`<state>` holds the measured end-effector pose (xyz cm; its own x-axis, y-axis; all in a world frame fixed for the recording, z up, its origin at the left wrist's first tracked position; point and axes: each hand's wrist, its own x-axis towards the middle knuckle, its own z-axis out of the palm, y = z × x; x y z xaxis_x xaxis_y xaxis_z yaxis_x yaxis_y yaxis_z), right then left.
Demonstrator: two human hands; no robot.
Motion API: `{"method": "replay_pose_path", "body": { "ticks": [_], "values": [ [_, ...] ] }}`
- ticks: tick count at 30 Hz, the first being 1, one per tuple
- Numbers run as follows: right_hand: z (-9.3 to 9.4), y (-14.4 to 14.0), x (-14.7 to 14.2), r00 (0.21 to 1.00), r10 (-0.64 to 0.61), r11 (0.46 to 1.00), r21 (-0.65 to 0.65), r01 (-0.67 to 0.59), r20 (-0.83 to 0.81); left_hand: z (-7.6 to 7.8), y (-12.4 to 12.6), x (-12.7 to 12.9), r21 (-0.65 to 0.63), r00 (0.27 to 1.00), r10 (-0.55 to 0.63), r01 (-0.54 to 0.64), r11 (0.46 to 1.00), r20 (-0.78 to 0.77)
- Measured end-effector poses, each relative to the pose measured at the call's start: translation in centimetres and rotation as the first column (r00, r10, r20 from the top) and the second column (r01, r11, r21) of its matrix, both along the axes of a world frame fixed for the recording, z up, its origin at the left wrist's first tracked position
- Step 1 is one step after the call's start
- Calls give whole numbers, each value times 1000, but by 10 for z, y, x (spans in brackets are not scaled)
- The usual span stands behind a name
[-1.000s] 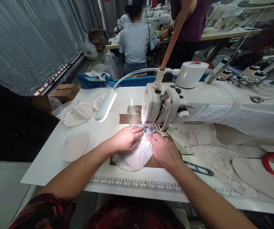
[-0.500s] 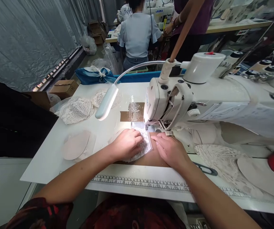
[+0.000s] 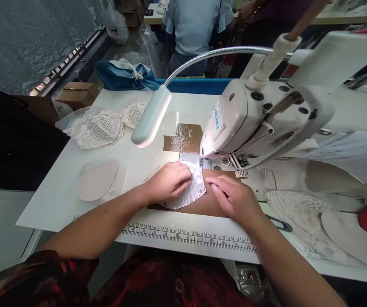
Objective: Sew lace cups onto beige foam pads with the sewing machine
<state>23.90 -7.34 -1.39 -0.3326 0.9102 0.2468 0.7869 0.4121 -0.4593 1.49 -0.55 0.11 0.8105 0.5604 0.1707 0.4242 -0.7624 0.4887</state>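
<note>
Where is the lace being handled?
In the head view's middle: the white lace lies partly under the left hand, left of the right hand.

The left hand (image 3: 169, 182) rests on a white lace piece (image 3: 196, 189) near the sewing machine (image 3: 229, 121); the right hand (image 3: 239, 198), over brown sheeting (image 3: 210, 205), seems just clear of the lace.

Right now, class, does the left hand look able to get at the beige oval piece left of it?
Probably yes: nothing seems to stand between the left hand and the beige oval piece, though the hand would first have to leave the white lace.
</note>
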Motion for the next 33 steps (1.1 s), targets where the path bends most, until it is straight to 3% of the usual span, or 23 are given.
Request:
{"method": "replay_pose_path", "body": {
  "ticks": [2,5,8,14,33],
  "values": [
    [0,0,1,998,54,998,17,-55,45,0,0,0,19,1000,-4,4,1000,-18],
    [3,0,3,963,225,972,31,-232,150,-1,-1,-2,72,998,-14,19,997,-63],
    [8,-2,4,930,287,954,21,-299,229,-2,-4,-3,172,991,-59,79,982,-120],
    [14,-8,7,912,289,957,-47,-288,293,-6,-11,-2,293,959,-179,239,926,-217],
    [18,-10,6,935,249,968,-79,-237,252,-6,-21,2,395,947,-118,236,888,-299]
  ]
}}
